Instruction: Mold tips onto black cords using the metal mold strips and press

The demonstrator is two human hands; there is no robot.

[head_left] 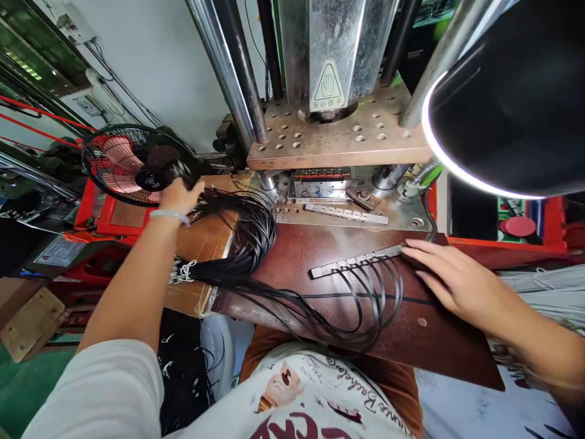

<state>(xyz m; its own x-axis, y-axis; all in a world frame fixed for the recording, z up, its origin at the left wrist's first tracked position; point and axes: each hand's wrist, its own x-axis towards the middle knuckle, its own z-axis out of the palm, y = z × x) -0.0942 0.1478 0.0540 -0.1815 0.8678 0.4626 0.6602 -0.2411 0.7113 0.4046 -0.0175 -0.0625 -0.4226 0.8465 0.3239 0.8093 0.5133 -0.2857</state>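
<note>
My left hand (179,198) reaches out to the far left, by the fan and the looped bundle of black cables (256,238). Its fingers look closed around something dark and blurred that I cannot make out. On the brown work surface lies a narrow metal bar fixture (356,261), with several black cables seated along it and curving toward me. My right hand (450,277) rests at the bar's right end, fingers stretched out, fingertips touching or very near it. A second slotted metal bar (346,213) lies behind, on the press bed.
A press with a drilled plate (338,137) and a hand-warning sticker (329,85) stands ahead. The fan (141,164) is at left, beside a cardboard box (201,235). A black round lamp (507,103) hangs at upper right; a red button (520,226) sits below it.
</note>
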